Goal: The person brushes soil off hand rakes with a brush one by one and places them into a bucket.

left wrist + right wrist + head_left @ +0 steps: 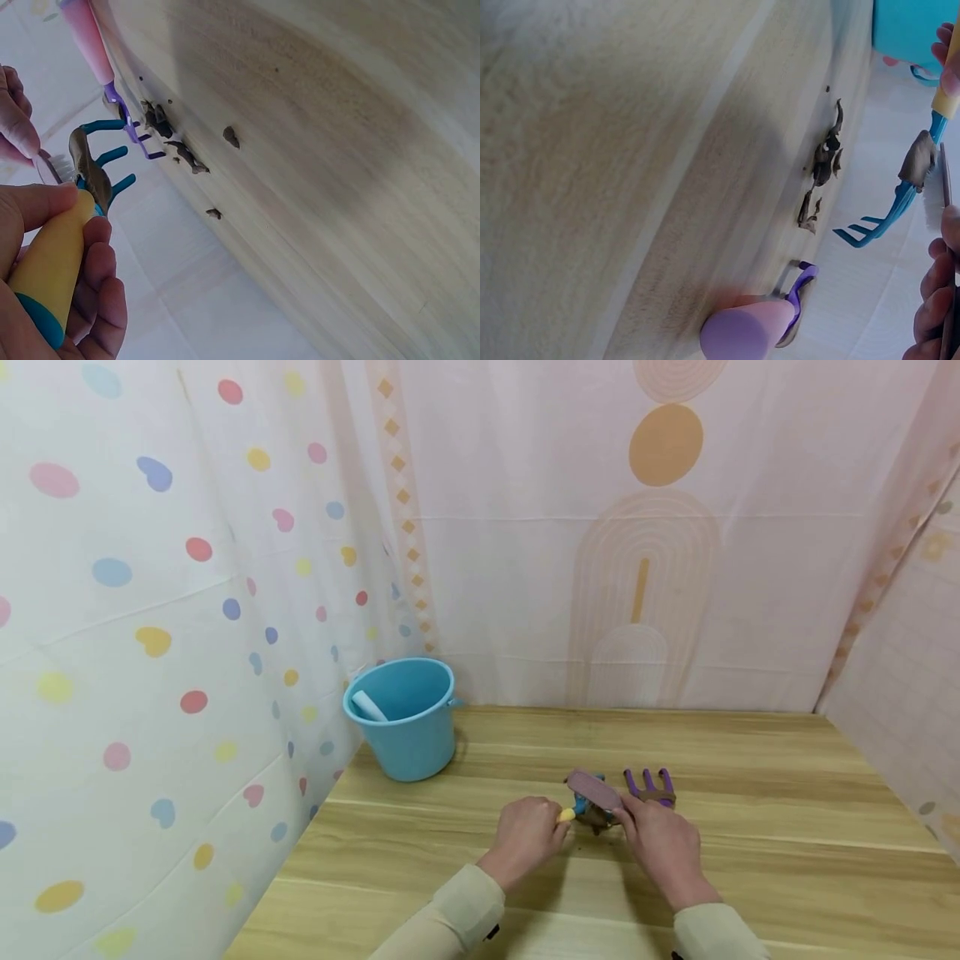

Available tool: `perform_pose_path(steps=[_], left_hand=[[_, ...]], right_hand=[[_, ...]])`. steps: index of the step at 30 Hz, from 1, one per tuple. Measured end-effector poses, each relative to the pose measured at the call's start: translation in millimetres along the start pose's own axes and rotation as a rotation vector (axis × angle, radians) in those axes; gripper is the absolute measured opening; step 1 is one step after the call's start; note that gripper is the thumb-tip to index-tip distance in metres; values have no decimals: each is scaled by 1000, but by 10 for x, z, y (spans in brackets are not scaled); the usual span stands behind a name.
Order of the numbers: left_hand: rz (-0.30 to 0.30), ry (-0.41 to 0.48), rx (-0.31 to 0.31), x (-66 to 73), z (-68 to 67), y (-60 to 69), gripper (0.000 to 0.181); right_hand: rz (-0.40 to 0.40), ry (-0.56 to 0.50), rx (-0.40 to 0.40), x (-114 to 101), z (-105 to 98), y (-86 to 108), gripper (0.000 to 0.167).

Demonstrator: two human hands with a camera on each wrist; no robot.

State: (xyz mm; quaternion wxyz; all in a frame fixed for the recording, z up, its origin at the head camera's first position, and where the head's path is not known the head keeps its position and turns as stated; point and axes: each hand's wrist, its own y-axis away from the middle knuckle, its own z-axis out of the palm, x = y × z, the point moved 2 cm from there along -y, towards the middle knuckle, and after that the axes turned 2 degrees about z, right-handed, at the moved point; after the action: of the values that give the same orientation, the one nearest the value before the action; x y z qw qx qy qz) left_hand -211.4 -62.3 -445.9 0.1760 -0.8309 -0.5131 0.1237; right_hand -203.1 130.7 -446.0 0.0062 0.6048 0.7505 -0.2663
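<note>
My left hand grips the yellow handle of a small rake with blue tines; brown clay-like material clings to the rake's neck. In my right hand is a flat pinkish brush, its pale bristles against or very close to the brown lump. The rake is held above the table. Beside my right hand lies a second rake with purple tines and a pink handle, also with brown material on it.
Brown crumbs and flakes lie on the wooden table below the held rake. A blue bucket with a white cylindrical thing inside stands at the back left. Patterned curtains hang behind and along both sides.
</note>
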Motion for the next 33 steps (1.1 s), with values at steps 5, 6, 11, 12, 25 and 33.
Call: perform_pose_path(steps=[5,6,11,12,25,33], left_hand=[[20,-16,12,25,-1,11,38],[26,-18,11,34,-5,14,38],[49,10,16,74,-34,24,39],[50,20,17,78,-38,25,39],[56,-19,18,55,-26,1,34],[90,-73,-12,113,-38,16,38]], right_hand=[[13,3,35,21,12,-9,27],[14,5,49,31,13,-12,27],[19,-25,106,81,-4,-33,25],[23,-37,108,85,-9,-35,25],[-85,-25,53,24,17,-12,29],[-8,9,59,92,56,-42,32]])
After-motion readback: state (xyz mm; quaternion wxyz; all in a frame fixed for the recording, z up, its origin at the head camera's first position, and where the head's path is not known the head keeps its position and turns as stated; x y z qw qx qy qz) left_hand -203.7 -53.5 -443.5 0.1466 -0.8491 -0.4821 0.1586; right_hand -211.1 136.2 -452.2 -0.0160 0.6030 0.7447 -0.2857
